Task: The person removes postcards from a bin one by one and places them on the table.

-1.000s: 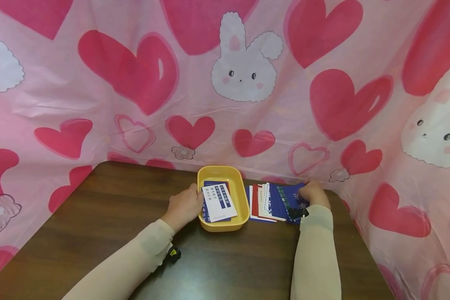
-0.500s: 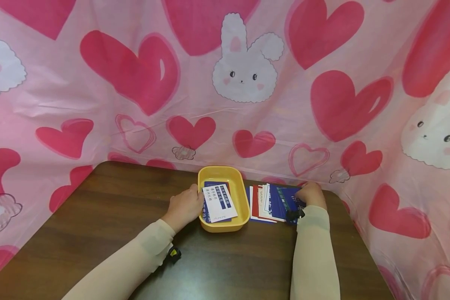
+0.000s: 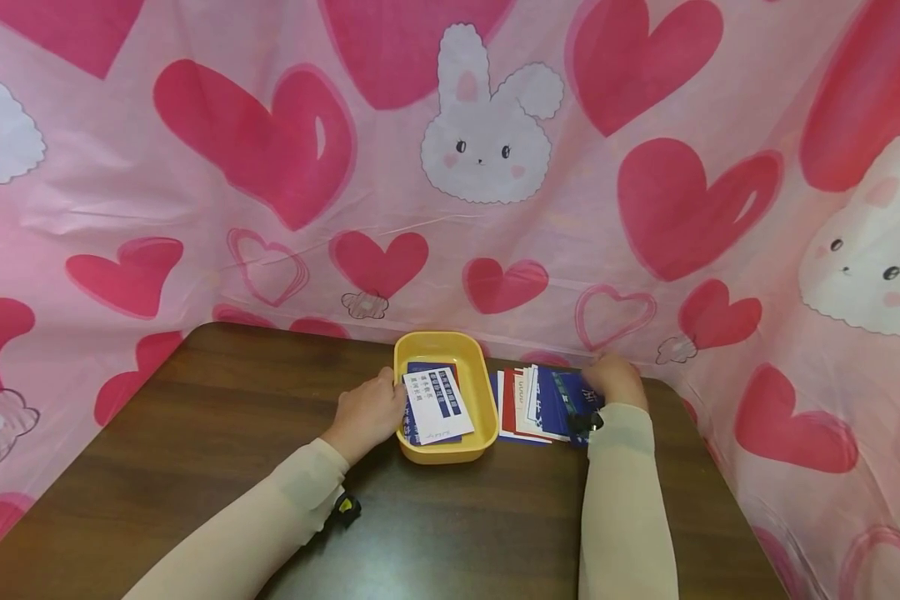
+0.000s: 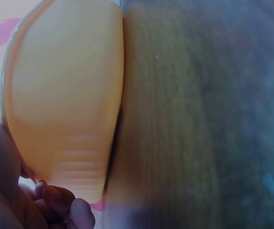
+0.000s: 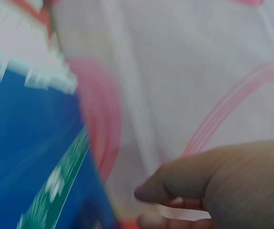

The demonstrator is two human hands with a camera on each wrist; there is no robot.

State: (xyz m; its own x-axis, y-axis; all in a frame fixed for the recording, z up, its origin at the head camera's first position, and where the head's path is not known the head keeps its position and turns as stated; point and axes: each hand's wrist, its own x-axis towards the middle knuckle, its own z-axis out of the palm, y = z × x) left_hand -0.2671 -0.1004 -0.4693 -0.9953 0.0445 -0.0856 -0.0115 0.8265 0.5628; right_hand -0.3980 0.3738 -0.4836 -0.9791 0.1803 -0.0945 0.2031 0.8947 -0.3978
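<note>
A yellow plastic basin stands by the back edge of the table, with a white card printed with blue blocks lying on top of blue ones inside it. My left hand grips its left rim; in the left wrist view, curled fingers meet the basin's end wall. To the basin's right spreads an overlapping row of white, red and blue cards. Over the right end of that row is my right hand. Its thumb and fingers are parted beside a blue card with a green strip.
A pink curtain with hearts and rabbits hangs right behind the table and along both sides. The dark wooden tabletop extends in front of the basin and cards.
My right hand has shifted slightly left and away from me over the right end of the card row, covering more of the blue cards there. The left hand and basin have stayed put.
</note>
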